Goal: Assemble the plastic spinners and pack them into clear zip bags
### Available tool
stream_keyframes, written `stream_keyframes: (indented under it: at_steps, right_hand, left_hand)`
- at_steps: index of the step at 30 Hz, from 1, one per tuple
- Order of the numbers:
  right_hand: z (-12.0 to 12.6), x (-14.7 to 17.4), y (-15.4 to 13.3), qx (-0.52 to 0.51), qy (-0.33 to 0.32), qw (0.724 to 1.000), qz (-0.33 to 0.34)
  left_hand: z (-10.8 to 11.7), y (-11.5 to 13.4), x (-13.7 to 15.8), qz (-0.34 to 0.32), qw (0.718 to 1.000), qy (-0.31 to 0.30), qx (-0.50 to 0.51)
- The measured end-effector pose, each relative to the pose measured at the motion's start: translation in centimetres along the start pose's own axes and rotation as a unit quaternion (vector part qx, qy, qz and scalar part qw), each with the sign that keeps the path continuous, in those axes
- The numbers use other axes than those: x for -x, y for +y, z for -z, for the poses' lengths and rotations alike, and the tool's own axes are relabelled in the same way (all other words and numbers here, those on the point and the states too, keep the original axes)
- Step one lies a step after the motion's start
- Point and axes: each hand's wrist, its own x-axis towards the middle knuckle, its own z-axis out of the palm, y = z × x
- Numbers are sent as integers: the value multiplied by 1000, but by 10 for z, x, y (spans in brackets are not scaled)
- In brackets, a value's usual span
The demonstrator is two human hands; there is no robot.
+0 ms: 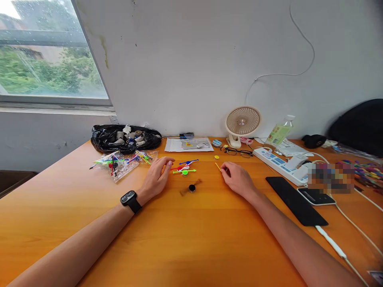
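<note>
My left hand (156, 177) lies flat on the orange wooden table (185, 239), fingers loosely spread, holding nothing; fingertips just beside a cluster of small plastic clock hands, red, blue and green (184, 167). My right hand (237, 180) rests on the table, fingers narrowed, thumb and forefinger pinched on a thin yellow plastic stick (217, 166). Between the hands: small black round disc with a brownish blurred bar (192, 187). Left of my left hand, clear plastic bag of coloured pieces (121, 163); behind it, black plastic bag (125, 139). Far side: beige desk fan (242, 123), black-framed glasses (237, 151).
</note>
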Motion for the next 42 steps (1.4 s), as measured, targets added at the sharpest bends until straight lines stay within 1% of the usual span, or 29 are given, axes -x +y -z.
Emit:
stream_keyframes:
  at_steps: [5,8,12,14,17,24,28,31,33,39,40,42]
  right_hand:
    - [-2,0,-5,-115,29,992,-29]
    - [-2,-1,-2,-168,38,985,-10]
    - [-6,-1,3,-166,55,984,30]
    - [-7,-1,4,-165,62,984,24]
    - [-7,-1,2,-192,78,978,15]
    - [2,2,-13,-235,117,965,21]
    - [4,5,-18,-236,109,964,55]
    - [3,5,-18,-230,97,964,91]
    - [1,4,-18,-235,95,962,102]
    - [-3,0,-15,-246,121,955,117]
    - [-4,0,-15,-255,119,953,111]
    - [-5,0,-13,-284,89,951,83]
  left_hand:
    - [0,1,0,8,1000,0,1]
    - [0,2,0,4,1000,-6,-1]
    - [1,3,0,2,1000,-8,-5]
    - [1,3,0,3,1000,-6,-5]
    - [1,2,-1,2,1000,-6,-6]
    - [2,5,-1,-3,1000,-2,-7]
    - [2,6,-1,-5,1000,-6,-6]
    - [2,6,-2,-14,1000,-8,-7]
    - [2,5,-2,-19,1000,-6,-8]
    - [2,6,-2,-19,1000,-9,-7]
    - [2,6,-2,-20,1000,-11,-7]
    - [2,6,-2,-22,1000,-14,-6]
